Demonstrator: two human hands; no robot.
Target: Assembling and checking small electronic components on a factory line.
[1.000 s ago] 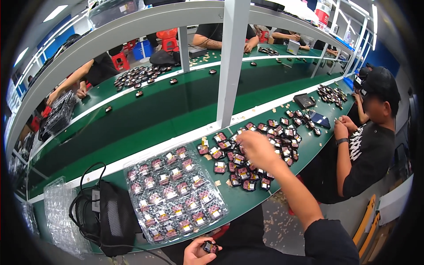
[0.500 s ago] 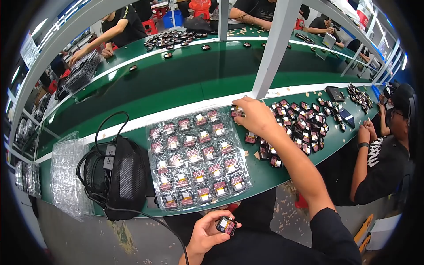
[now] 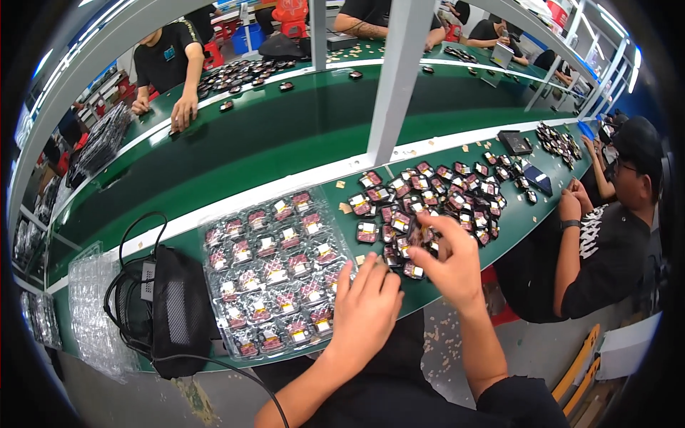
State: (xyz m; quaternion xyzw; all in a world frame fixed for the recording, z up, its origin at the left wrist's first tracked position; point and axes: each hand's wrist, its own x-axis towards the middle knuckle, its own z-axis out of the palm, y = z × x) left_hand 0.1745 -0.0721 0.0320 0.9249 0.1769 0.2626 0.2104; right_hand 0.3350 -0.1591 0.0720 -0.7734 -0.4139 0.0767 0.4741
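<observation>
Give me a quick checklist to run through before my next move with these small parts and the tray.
1. Clear plastic compartment tray lies flat on the green bench: ok.
2. Tray compartments filled: ok as far as seen; the corner under the left hand is hidden.
3. Right hand grips a small dark part: ok.
4. Left hand empty: cannot tell, palm faces down.
5. Loose pile of small red-and-black parts within reach: ok.
6. Black mesh pouch and its cable stay off the tray: ok.

Clear plastic blister tray (image 3: 275, 274) on the green surface (image 3: 285, 143), pockets filled with small dark-red packs bearing white-and-yellow labels. Loose packs of the same kind (image 3: 428, 196) scattered just right of it. Stack of empty clear trays (image 3: 93, 314) at far left.
</observation>
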